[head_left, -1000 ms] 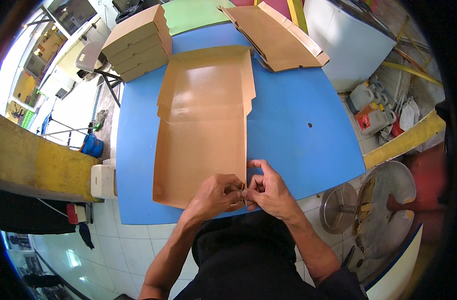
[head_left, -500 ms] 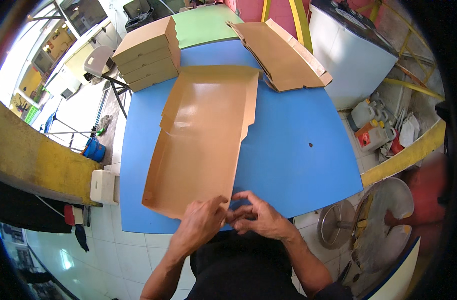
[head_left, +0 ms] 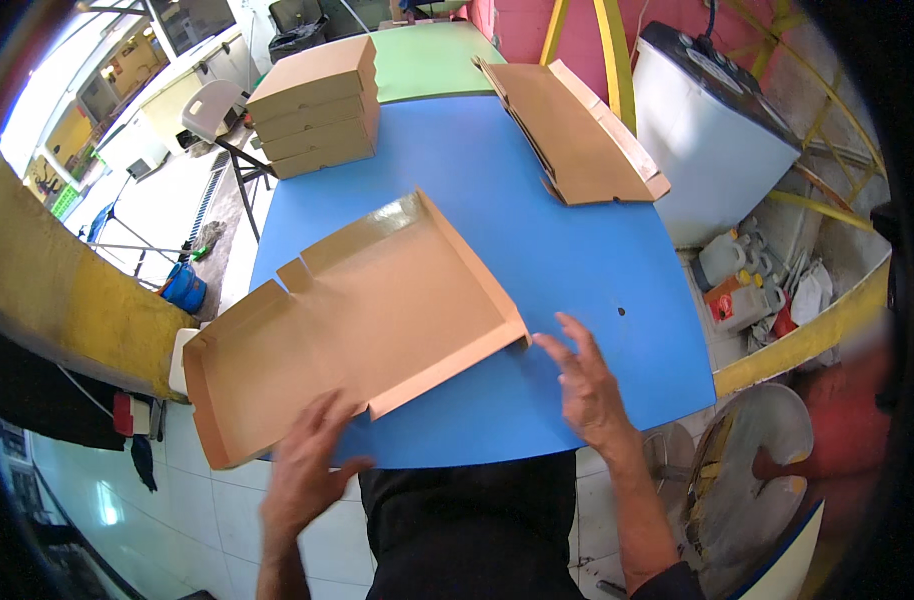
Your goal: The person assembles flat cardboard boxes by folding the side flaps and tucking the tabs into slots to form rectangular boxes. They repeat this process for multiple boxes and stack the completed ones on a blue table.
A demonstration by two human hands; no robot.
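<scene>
An unfolded brown cardboard box (head_left: 352, 305) lies slantwise on the blue table, its inside facing up and its low walls raised. Two panels make it up, with notches in the walls where they join. My left hand (head_left: 312, 455) is at the near wall, fingers stretched along the rim and thumb apart; whether it presses on the card I cannot tell. Beside the box's right corner my right hand (head_left: 589, 390) is held with fingers spread and nothing in them, its fingertips close to that corner.
Closed brown boxes (head_left: 317, 110) are stacked at the table's back left. Flat cardboard blanks (head_left: 577, 135) lie at the back right. The blue table (head_left: 447, 140) meets a green one (head_left: 432, 60) behind. Plastic jugs (head_left: 747, 300) and a round metal stool (head_left: 747, 480) stand at right.
The open box has turned from nearly lengthwise to slantwise, its far end swinging right and its near end left. My hands have moved apart, one to each side.
</scene>
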